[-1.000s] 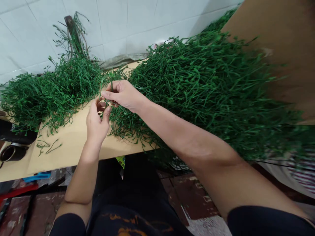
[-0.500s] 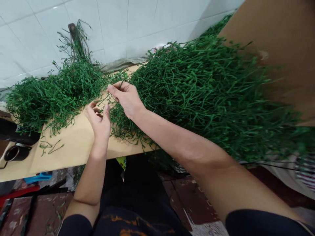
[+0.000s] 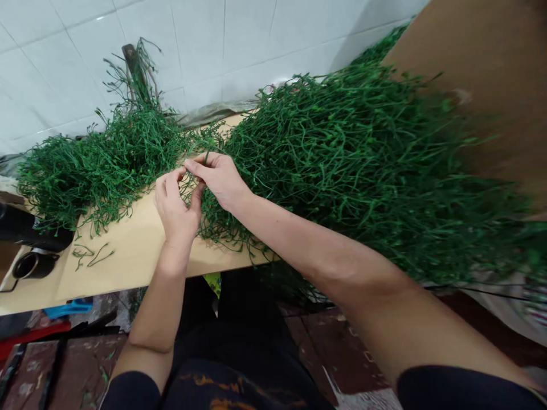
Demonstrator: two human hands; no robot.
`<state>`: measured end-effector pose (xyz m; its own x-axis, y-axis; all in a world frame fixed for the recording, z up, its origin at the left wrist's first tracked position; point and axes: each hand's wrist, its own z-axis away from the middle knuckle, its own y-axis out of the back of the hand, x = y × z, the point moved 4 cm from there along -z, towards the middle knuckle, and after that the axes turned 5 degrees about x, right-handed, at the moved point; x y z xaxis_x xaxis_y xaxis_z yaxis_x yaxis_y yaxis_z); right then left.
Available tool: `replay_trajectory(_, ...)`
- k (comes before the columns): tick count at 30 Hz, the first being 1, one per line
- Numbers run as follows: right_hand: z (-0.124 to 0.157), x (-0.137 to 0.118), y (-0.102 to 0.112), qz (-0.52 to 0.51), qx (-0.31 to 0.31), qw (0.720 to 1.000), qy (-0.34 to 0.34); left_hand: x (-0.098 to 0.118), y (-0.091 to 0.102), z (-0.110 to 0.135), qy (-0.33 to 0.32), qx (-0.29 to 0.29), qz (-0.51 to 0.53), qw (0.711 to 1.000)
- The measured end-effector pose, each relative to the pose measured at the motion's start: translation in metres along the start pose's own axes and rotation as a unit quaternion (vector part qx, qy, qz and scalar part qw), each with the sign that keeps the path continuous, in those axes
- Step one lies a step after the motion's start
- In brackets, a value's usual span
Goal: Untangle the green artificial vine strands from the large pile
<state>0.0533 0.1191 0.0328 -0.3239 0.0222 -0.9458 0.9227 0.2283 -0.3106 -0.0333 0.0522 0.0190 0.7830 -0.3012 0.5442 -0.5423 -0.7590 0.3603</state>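
Atop tan table (image 3: 128, 259), wiry green stems (image 3: 299, 148) (tangled)

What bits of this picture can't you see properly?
All in the head view:
Stem: the right hand pinches it, and its fingers hide most of it. Whether the left hand grips it too is unclear.
Right pile: blurred toward the right edge.
Black thing: cut off by the left edge.
Post: its foot is hidden by the left pile.

Left hand (image 3: 175, 206) raised, fingers curled inward; right hand (image 3: 219, 177) just beyond it, fingers pinched, fingertips touching; right forearm (image 3: 307, 250) extended.
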Motion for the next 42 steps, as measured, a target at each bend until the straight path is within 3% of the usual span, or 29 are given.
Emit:
replay_trajectory(7, 0.005, 0.0, -0.007, -0.028, -0.026, 0.998, -0.042, -0.019, -0.011, 0.003, 0.043, -0.004, 0.007, 0.999)
replay_trajectory(12, 0.005, -0.001, -0.011, -0.006, -0.031, 0.999, -0.044, -0.012, -0.008, 0.001, -0.013, -0.014, -0.047, 0.999)
replay_trajectory(16, -0.001, 0.0, -0.008, 0.028, -0.017, 0.999, -0.043, -0.011, 0.0, 0.0, -0.022, -0.001, -0.092, 0.995)
replay_trajectory(19, -0.002, 0.0, -0.006, 0.05, -0.016, 0.997, -0.051, -0.016, 0.0, -0.001, -0.013, -0.057, -0.056, 0.997)
replay_trajectory(21, -0.002, 0.001, -0.009, 0.045, -0.014, 0.997, -0.068, -0.019, -0.002, -0.004, 0.013, -0.116, -0.008, 0.993)
replay_trajectory(23, -0.005, 0.002, -0.015, 0.034, -0.005, 0.996, -0.085, -0.019, -0.003, -0.005, 0.055, -0.138, 0.022, 0.989)
replay_trajectory(27, -0.033, -0.006, -0.011, 0.034, 0.06, 0.993, -0.101, -0.005, 0.004, 0.009, 0.128, -0.139, 0.046, 0.981)
replay_trajectory(30, -0.06, -0.026, 0.018, 0.039, 0.172, 0.981, -0.079, 0.012, 0.008, 0.036, 0.079, -0.229, 0.092, 0.966)
replay_trajectory(31, -0.065, -0.037, 0.028, 0.042, 0.214, 0.975, -0.034, 0.012, 0.008, 0.044, 0.066, -0.263, 0.094, 0.958)
replay_trajectory(34, -0.063, -0.055, 0.033, 0.085, 0.136, 0.987, 0.031, -0.01, 0.007, 0.051, 0.124, -0.26, 0.078, 0.954)
replay_trajectory(37, -0.042, -0.058, 0.01, 0.208, -0.013, 0.973, 0.104, -0.03, -0.003, 0.041, 0.104, -0.252, 0.039, 0.961)
replay_trajectory(40, -0.022, -0.053, -0.02, 0.365, -0.138, 0.891, 0.233, -0.037, -0.01, 0.037, 0.073, -0.264, -0.004, 0.962)
replay_trajectory(42, -0.013, -0.047, -0.036, 0.42, -0.213, 0.834, 0.287, -0.038, -0.01, 0.039, 0.096, -0.271, -0.015, 0.958)
